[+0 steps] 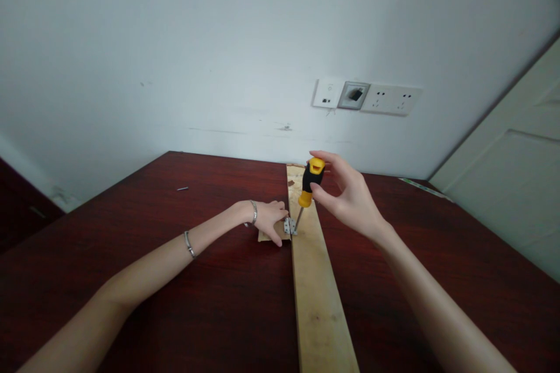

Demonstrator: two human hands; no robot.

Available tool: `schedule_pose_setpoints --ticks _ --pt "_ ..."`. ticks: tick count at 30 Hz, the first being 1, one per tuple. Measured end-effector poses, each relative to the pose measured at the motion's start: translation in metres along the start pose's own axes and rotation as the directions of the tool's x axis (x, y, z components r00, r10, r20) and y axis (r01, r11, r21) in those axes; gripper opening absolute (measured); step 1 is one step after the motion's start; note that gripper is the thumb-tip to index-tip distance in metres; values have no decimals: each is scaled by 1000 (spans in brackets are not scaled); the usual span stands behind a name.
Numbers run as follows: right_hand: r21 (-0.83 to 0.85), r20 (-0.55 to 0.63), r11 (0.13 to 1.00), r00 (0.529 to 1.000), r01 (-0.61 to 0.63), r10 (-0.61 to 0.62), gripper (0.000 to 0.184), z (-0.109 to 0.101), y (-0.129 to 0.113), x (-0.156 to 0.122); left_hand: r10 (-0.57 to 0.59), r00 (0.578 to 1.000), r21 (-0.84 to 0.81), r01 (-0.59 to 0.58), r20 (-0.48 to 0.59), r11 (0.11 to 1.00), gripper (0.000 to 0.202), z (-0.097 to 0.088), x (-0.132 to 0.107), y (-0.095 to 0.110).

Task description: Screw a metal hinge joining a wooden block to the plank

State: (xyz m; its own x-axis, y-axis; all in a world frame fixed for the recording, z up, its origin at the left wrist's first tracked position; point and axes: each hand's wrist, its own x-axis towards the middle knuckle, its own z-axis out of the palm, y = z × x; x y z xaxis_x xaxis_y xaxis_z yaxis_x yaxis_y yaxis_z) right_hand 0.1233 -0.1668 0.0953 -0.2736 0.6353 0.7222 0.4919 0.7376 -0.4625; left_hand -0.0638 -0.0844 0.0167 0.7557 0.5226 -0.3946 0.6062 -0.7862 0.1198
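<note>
A yellow and black screwdriver is gripped by its handle in my right hand. It tilts slightly, and its tip meets the right leaf of a small metal hinge. That leaf lies on a long wooden plank, while the left leaf rests on a short wooden board beside it. Spread flat over the short board, my left hand presses down with its fingers next to the hinge. Whether a screw sits under the screwdriver's tip is too small to tell.
The dark red tabletop reaches back to a white wall. A small metal rod or bit lies at the left. A printed strip lies near the right back edge. Wall sockets are above, and a white door stands right.
</note>
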Motion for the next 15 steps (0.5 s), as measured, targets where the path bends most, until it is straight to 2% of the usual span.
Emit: schedule_pose_setpoints --ticks 4,8,11,15 --pt "-64 55 997 997 53 -50 43 -3 -3 1 7 1000 -10 -7 1 1000 86 -1 -1 1" --pt "-137 -1 990 999 45 -46 36 -4 -1 2 2 1000 -14 -1 7 1000 86 -2 -2 2" --pt "-112 -20 993 999 38 -40 40 -3 1 1 5 1000 -9 -5 8 1000 88 -2 -2 1" --pt "-71 13 996 999 52 -51 44 -3 0 0 5 1000 -5 -5 1 1000 85 -1 -1 1"
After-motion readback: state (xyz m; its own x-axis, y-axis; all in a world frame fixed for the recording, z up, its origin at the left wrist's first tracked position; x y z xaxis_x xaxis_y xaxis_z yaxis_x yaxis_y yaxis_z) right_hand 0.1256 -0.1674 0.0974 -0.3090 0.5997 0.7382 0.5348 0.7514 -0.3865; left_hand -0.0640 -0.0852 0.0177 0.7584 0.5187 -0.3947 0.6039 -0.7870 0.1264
